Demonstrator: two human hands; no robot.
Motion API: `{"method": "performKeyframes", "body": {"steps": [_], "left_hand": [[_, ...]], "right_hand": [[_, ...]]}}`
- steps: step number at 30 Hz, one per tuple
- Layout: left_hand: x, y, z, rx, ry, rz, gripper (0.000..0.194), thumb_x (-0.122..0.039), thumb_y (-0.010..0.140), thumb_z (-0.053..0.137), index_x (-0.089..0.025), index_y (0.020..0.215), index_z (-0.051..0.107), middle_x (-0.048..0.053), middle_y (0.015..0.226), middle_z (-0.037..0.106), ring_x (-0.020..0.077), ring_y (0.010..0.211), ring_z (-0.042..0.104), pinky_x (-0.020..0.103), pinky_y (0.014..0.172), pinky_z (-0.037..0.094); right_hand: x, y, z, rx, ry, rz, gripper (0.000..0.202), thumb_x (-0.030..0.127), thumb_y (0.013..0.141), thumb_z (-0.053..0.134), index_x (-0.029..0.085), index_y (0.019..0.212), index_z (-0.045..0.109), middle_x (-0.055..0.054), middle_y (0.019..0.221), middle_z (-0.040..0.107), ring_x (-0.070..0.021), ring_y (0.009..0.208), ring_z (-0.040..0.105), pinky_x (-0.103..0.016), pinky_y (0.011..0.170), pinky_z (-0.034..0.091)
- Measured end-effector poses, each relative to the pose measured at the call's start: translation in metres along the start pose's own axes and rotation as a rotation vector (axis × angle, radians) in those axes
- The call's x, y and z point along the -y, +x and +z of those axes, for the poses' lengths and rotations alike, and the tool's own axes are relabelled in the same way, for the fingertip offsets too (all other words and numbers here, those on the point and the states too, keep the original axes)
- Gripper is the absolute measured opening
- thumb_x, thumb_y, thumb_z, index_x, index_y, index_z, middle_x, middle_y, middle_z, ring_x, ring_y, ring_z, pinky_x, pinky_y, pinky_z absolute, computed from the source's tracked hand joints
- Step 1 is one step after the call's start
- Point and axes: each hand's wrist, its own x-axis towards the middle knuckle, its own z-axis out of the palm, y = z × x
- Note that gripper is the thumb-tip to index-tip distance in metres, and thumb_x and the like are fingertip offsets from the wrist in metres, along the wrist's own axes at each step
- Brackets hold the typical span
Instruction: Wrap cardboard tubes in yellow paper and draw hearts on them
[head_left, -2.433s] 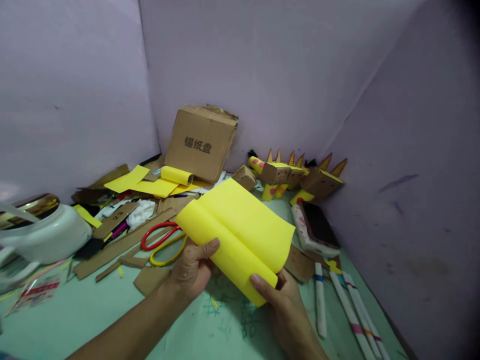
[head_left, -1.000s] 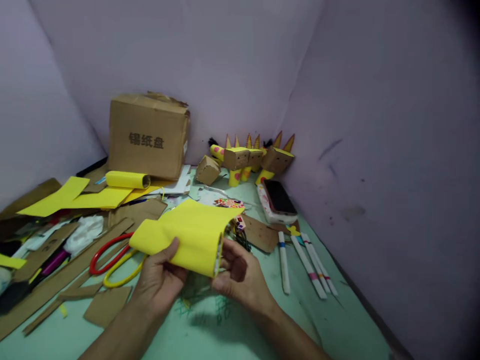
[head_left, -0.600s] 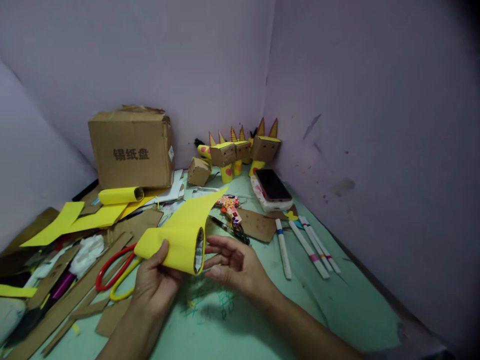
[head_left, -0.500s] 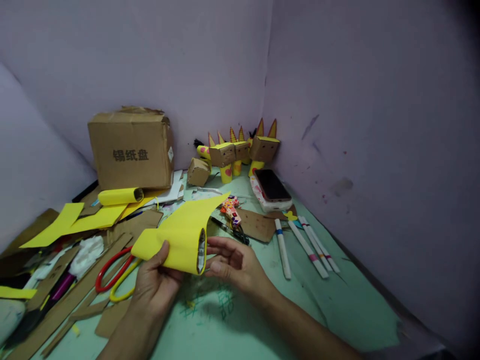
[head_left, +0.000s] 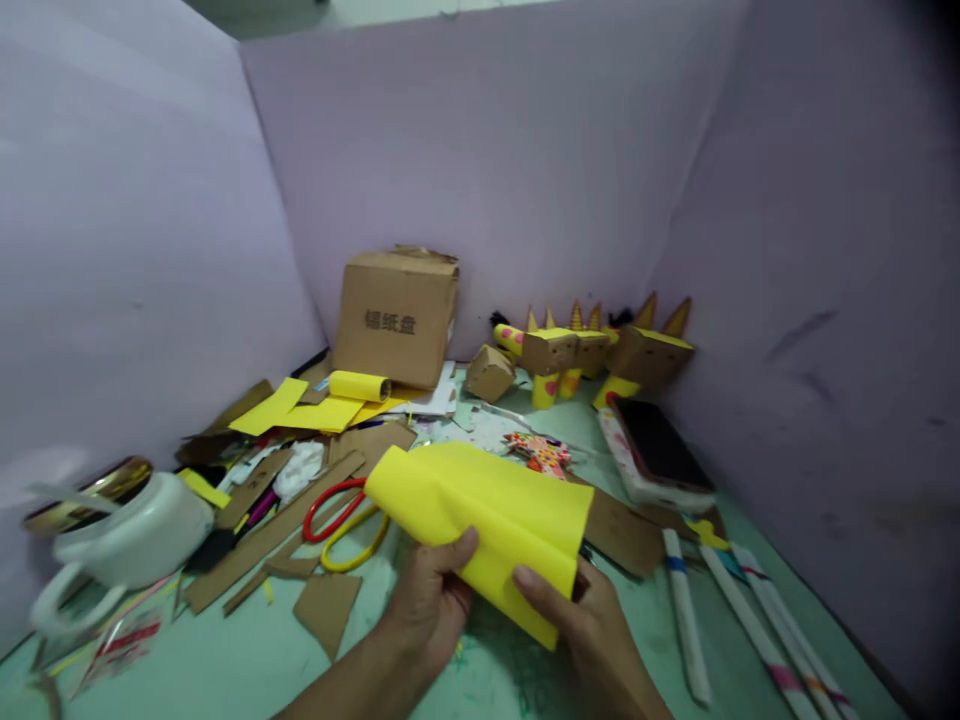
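Observation:
A yellow sheet (head_left: 487, 510), partly curled over, is held above the table between my two hands. My left hand (head_left: 435, 595) grips its lower left part, thumb on top and fingers underneath. My right hand (head_left: 585, 620) holds the lower right part, its thumb pressed on the yellow surface and the fingers behind. The inside of the curled sheet is turned away from view. Just left of the sheet lie scissors with one red handle (head_left: 335, 510) and one yellow handle.
A cardboard box (head_left: 395, 320) and yellow-and-brown cardboard animal figures (head_left: 551, 352) stand at the back. A phone (head_left: 660, 445) and white marker pens (head_left: 686, 615) lie right. Cardboard scraps (head_left: 328, 610) and a white cup-like pot (head_left: 142, 530) are left.
The view has turned left, bringing the white pot into sight. My right hand has moved onto the yellow piece, whose open end no longer shows and whose loose part now lies folded down.

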Motion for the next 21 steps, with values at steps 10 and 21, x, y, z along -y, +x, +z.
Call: {"method": "performKeyframes", "body": {"steps": [10, 21], "left_hand": [[-0.015, 0.005, -0.002, -0.081, -0.054, 0.019, 0.042, -0.003, 0.071, 0.063, -0.008, 0.112, 0.060, 0.015, 0.096, 0.072, 0.0305, 0.093, 0.067, 0.041, 0.086, 0.053], [-0.019, 0.004, -0.002, 0.066, 0.031, 0.070, 0.033, -0.012, 0.072, 0.063, -0.011, 0.106, 0.061, 0.012, 0.093, 0.072, 0.0276, 0.094, 0.065, 0.038, 0.082, 0.053]], "right_hand": [[-0.012, 0.003, -0.003, -0.003, -0.049, 0.065, 0.049, 0.040, 0.052, 0.082, 0.012, 0.090, 0.072, -0.019, 0.090, 0.073, -0.0403, 0.084, 0.068, -0.051, 0.073, 0.053], [0.006, -0.001, 0.006, -0.044, 0.054, 0.064, 0.057, 0.036, 0.056, 0.081, 0.009, 0.105, 0.066, -0.017, 0.097, 0.073, -0.0359, 0.087, 0.068, -0.047, 0.077, 0.054]]}}
